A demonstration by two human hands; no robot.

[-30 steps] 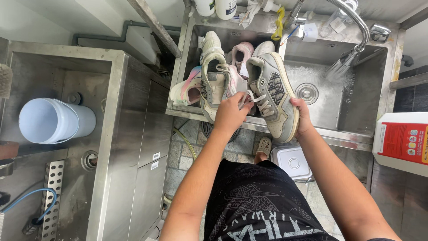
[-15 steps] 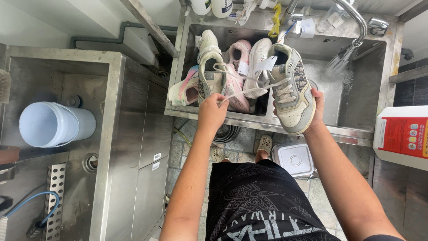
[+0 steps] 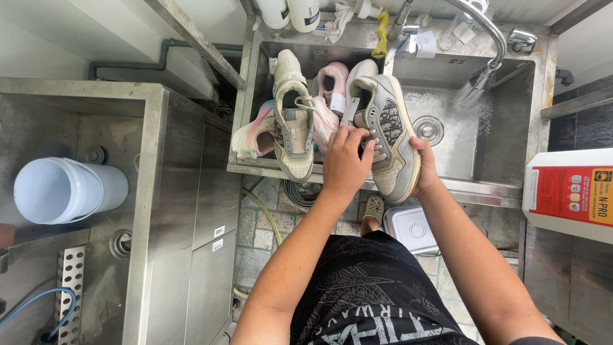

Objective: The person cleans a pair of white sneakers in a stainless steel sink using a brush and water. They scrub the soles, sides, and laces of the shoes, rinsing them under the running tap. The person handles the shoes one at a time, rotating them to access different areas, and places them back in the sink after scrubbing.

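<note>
Steel sink [image 3: 543,76], red-labelled white jug [image 3: 568,191] beside

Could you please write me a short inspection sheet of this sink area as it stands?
Surface: steel sink, wet, faucet spraying.
Job's things: grey and beige sneaker held over the sink's front rim.
Clutter: matching sneaker and pink shoes stacked at the sink's left; white bucket on its side; white jug with a red label.
Hands: left hand on the laces; right hand gripping the sneaker's side.
Cables: blue hose, lower left.
Surroundings: tiled floor, steel cabinet.
</note>
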